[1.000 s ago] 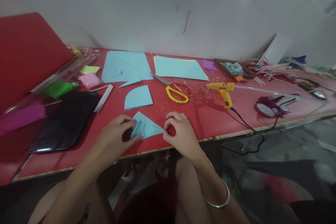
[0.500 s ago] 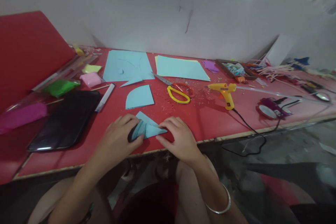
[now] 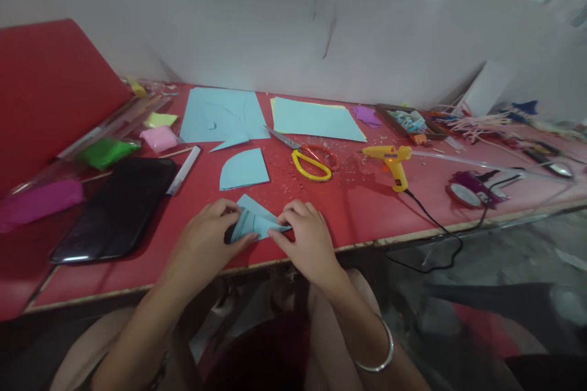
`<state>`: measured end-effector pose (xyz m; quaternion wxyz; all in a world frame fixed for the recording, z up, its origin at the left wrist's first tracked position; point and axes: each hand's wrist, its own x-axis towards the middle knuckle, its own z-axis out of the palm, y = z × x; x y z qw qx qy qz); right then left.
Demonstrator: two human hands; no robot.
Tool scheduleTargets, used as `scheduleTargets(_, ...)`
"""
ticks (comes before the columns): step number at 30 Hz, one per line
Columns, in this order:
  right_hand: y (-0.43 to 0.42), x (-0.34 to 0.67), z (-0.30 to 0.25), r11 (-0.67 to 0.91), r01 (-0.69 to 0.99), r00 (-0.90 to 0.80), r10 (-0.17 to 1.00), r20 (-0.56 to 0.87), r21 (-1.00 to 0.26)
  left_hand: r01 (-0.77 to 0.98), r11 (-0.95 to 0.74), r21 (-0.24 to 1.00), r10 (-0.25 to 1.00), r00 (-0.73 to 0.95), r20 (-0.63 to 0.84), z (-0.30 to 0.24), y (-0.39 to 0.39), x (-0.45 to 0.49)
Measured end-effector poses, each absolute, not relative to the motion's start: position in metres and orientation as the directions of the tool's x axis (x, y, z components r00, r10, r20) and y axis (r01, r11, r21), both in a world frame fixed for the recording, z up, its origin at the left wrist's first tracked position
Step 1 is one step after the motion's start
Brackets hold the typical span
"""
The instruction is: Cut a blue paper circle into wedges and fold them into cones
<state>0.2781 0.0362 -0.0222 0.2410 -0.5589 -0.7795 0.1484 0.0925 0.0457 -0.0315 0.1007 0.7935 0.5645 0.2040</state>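
Between my two hands, close to the table's front edge, lies a folded piece of light blue paper (image 3: pixel 254 225) with dark lines on its left part. My left hand (image 3: pixel 214 229) is closed on its left end, thumb in front and fingers behind. At its pointed right end, my right hand (image 3: pixel 302 233) pinches the paper between thumb and fingers. Just behind it rests a blue paper piece with one rounded corner (image 3: pixel 244 170). Scissors (image 3: pixel 312 162) with red and yellow handles lie open farther back, their blades pointing at the blue sheets.
A drawn-on blue sheet (image 3: pixel 220 113) and stacked paper (image 3: pixel 321 119) lie by the wall. On the right are a yellow glue gun (image 3: pixel 392 162) with a trailing cord (image 3: pixel 428 219), and a tape roll (image 3: pixel 468 190). A black tablet-like slab (image 3: pixel 119 211) and a marker (image 3: pixel 184 170) lie left.
My right hand has shifted slightly left along the paper, its thumb drawing nearer my left thumb. My left thumb reaches a little farther right. Other things stay in place.
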Motion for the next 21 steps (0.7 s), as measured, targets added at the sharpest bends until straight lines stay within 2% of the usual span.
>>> scheduleTargets(6, 0.037, 0.279, -0.023, 0.325, 0.799, -0.254, 0.945, 0.206, -0.506, 0.767, -0.372, 0.523, 0.928, 0.325, 0.183, -0.03, 0.048, 0.076)
scheduleTargets(9, 0.037, 0.285, -0.021, 0.373, 0.754, -0.311, 0.928, 0.207, -0.541, 0.703, -0.404, 0.586, 0.91, 0.375, 0.178, -0.028, 0.047, 0.071)
scheduleTargets(15, 0.037, 0.297, -0.014, 0.441, 0.613, -0.435, 0.881, 0.186, -0.655, 0.646, -0.477, 0.596, 0.861, 0.478, 0.172, -0.026, 0.041, 0.069)
scheduleTargets(21, 0.038, 0.302, -0.013, 0.398, 0.526, -0.413, 0.892, 0.184, -0.752, 0.692, -0.419, 0.588, 0.893, 0.43, 0.13, -0.016, 0.042, 0.076)
